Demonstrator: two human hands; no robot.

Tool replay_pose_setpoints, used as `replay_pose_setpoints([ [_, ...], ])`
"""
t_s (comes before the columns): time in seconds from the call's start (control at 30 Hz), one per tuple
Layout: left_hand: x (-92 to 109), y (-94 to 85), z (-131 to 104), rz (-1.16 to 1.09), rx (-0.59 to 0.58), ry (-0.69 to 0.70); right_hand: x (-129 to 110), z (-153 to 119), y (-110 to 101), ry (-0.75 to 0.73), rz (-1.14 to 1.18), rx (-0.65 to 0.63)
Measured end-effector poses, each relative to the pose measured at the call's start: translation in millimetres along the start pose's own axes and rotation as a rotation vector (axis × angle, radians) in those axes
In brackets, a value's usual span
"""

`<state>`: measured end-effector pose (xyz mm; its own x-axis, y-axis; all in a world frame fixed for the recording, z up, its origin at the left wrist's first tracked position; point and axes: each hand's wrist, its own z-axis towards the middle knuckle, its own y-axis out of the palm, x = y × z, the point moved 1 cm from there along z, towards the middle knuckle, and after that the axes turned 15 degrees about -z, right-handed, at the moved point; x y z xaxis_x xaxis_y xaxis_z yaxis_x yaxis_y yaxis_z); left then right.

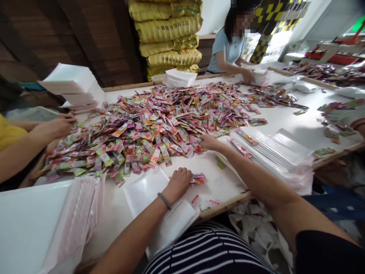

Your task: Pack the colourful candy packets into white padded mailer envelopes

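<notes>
My left hand (180,183), with a beaded bracelet on the wrist, is closed round a few small printed packets (197,178) that stick out past its fingers. It rests over a translucent white plastic bag (146,190) lying flat on the table. At the near right edge of a wide heap of colourful small packets (159,125), my right hand (211,142) has its fingers curled in against the packets. Whether it grips one of them is hidden. Loose packet pieces (209,203) lie near the table's front edge.
Stacked white bags stand at the right (273,152), front left (37,213) and back left (72,85). A person in a yellow sleeve (13,131) works at left, another in a blue shirt (228,49) behind. A gloved hand (343,116) is at far right. Yellow sacks (168,30) rise behind.
</notes>
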<state>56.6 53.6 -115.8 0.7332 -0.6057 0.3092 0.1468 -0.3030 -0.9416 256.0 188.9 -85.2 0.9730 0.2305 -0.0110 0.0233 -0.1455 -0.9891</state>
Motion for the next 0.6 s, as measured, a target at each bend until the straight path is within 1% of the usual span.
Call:
replay_pose_setpoints([
  [0.1,1.3,0.3,0.9,-0.026,0.033,-0.008,-4.2,4.8,-0.3,0.072,0.004,-0.026],
  [0.2,2.5,1.4,1.3,-0.059,0.080,-0.056,-14.4,3.3,6.1,0.071,0.030,-0.060],
  [0.27,2.8,2.4,0.8,-0.085,0.105,-0.091,-16.1,-1.3,9.8,0.061,0.067,-0.088],
  [0.33,2.8,3.0,-0.7,-0.116,0.131,-0.116,-11.2,-8.2,9.9,0.060,0.128,-0.112],
  [0.43,1.5,1.8,-3.8,-0.187,0.176,-0.149,3.0,-21.8,4.8,0.060,0.250,-0.136],
  [0.5,-1.9,-0.7,-5.4,-0.252,0.210,-0.170,11.3,-33.4,2.3,0.048,0.395,-0.143],
  [0.6,-13.9,-7.0,-4.8,-0.347,0.278,-0.221,18.1,-54.2,4.9,0.024,0.821,-0.155],
])
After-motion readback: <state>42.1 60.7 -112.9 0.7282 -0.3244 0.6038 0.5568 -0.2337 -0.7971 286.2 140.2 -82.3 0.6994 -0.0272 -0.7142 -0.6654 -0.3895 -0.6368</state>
